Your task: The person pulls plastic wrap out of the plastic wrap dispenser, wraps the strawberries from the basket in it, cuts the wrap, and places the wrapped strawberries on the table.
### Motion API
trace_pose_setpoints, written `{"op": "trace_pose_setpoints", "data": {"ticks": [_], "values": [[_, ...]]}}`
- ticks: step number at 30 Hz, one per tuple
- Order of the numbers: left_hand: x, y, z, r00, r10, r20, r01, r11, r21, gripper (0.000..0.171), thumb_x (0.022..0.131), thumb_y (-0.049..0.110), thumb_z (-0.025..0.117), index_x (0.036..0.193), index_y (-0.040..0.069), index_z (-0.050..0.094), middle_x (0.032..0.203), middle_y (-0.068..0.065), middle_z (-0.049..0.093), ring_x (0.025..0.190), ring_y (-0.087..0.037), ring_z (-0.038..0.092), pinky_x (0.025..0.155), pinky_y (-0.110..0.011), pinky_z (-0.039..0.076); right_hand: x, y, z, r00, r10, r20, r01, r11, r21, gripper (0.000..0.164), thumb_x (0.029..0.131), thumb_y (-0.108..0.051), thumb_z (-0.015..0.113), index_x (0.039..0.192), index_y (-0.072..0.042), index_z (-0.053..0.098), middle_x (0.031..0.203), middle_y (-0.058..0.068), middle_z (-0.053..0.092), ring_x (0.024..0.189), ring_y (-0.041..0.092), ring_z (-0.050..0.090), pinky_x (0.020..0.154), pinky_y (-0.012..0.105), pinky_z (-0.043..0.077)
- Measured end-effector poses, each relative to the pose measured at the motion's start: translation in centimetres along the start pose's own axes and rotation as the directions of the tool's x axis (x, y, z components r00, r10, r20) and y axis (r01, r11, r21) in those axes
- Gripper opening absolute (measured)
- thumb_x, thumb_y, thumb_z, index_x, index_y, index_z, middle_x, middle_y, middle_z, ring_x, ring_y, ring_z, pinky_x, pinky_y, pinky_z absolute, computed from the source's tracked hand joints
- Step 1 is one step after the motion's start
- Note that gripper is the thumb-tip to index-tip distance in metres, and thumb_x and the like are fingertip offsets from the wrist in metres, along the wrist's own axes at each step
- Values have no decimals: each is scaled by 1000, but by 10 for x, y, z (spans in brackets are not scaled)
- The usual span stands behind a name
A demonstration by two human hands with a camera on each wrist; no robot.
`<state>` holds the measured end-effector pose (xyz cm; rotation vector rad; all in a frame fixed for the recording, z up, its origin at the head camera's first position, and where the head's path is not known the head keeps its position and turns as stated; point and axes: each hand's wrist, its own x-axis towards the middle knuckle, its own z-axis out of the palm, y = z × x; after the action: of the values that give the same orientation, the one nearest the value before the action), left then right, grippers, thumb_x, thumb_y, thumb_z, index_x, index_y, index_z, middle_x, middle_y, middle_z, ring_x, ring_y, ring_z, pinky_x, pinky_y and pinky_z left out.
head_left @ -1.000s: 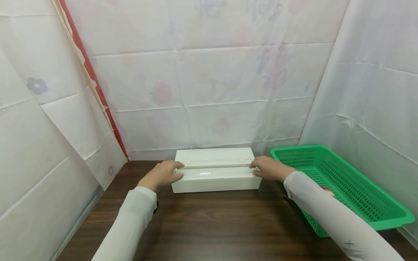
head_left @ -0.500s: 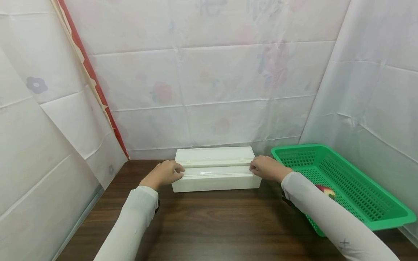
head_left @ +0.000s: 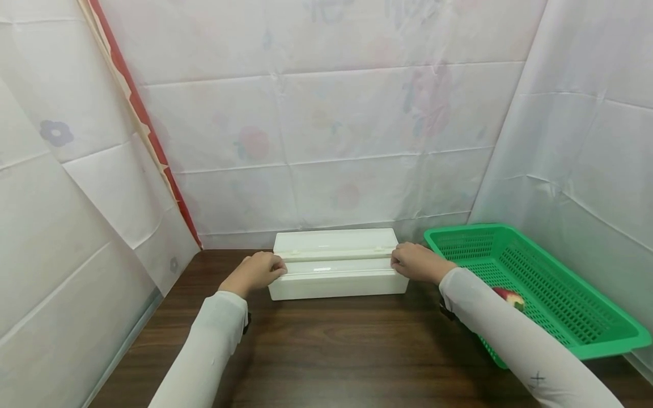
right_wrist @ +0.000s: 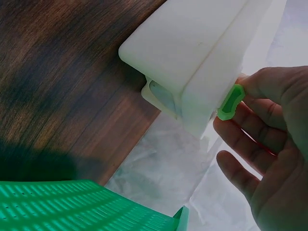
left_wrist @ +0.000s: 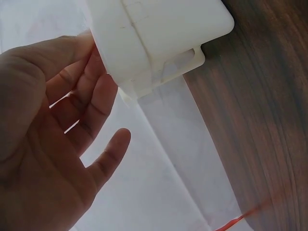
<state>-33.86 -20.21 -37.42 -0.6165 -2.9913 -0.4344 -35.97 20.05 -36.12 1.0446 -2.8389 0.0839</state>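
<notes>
A long white plastic box [head_left: 336, 286] stands on the dark wooden table [head_left: 326, 351], its length running left to right. At its left end, my left hand [head_left: 253, 272] pinches the upper edge between thumb and fingers. My right hand [head_left: 420, 262] pinches the edge at the opposite end. A small green plastic piece [right_wrist: 231, 102] shows right at the right fingertips in the right wrist view. Each end of the box has a loop-shaped projection low down, such as the left loop [left_wrist: 198, 57]. The little finger stands out from the box in both wrist views.
A green perforated basket [head_left: 566, 269] sits to the right, partly behind my right sleeve. In it lies a red, pale and green fruit-like piece [head_left: 510, 297], half hidden by the sleeve. White patterned sheeting [head_left: 326, 130] rises behind the box and along both sides.
Both hands have closed from spread fingers to a pinch on the box's ends. The box stays in place. The right sleeve has shifted slightly, uncovering more of the red piece.
</notes>
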Motion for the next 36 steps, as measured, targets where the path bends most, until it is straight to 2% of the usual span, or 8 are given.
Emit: {"op": "trace_pose_setpoints", "data": {"ticks": [5,13,18,21,23,30,36], "values": [[-2,-1,1,1000,21,-15,-21,999,-30,12,100,18,64,101,13,75,79,8,62,70,-11,51,75,-44,48,0,3,0,1000,2,8,-3,1000,29,20,94,-5,61,75,-13,63,74,-5,50,67,11,45,61,27,43],[-4,-4,4,996,63,-66,-67,996,-62,11,99,16,64,101,9,72,91,2,66,80,-13,58,77,-44,52,1,8,1,1000,11,4,-11,997,80,16,95,-8,58,83,-11,68,78,-5,55,69,10,48,66,29,47],[-3,-9,4,987,114,-115,-125,988,-94,11,100,13,63,99,6,72,92,-1,67,83,-16,61,77,-43,53,-2,12,2,1000,-17,-7,18,985,170,16,95,-8,58,82,-15,65,80,-8,58,73,9,53,68,31,48],[-4,-12,6,979,144,-142,-162,978,-128,12,100,12,62,99,4,71,91,-2,66,83,-18,61,77,-43,53,-5,15,2,1000,-16,-20,20,968,250,17,95,-8,61,83,-19,64,84,-11,64,81,10,61,69,31,50],[-5,-14,7,979,134,-152,-159,973,-167,13,101,14,61,100,4,70,92,-2,66,83,-17,60,76,-42,52,-6,17,2,999,-1,-34,11,955,296,15,96,-10,62,85,-20,64,87,-11,67,86,11,64,69,31,50],[-7,-15,9,985,76,-153,-118,950,-290,16,103,20,59,106,8,68,92,0,65,78,-15,54,73,-38,49,-8,20,2,998,51,-39,-29,897,442,8,101,-15,61,97,-14,68,90,-6,72,74,12,63,65,33,50],[-8,-17,10,987,57,-148,-105,932,-346,16,104,24,58,105,11,68,92,3,66,82,-12,60,73,-36,51,-9,21,3,996,93,-13,-72,853,517,11,102,-14,60,97,-10,68,90,-4,73,79,18,67,64,33,50]]}}
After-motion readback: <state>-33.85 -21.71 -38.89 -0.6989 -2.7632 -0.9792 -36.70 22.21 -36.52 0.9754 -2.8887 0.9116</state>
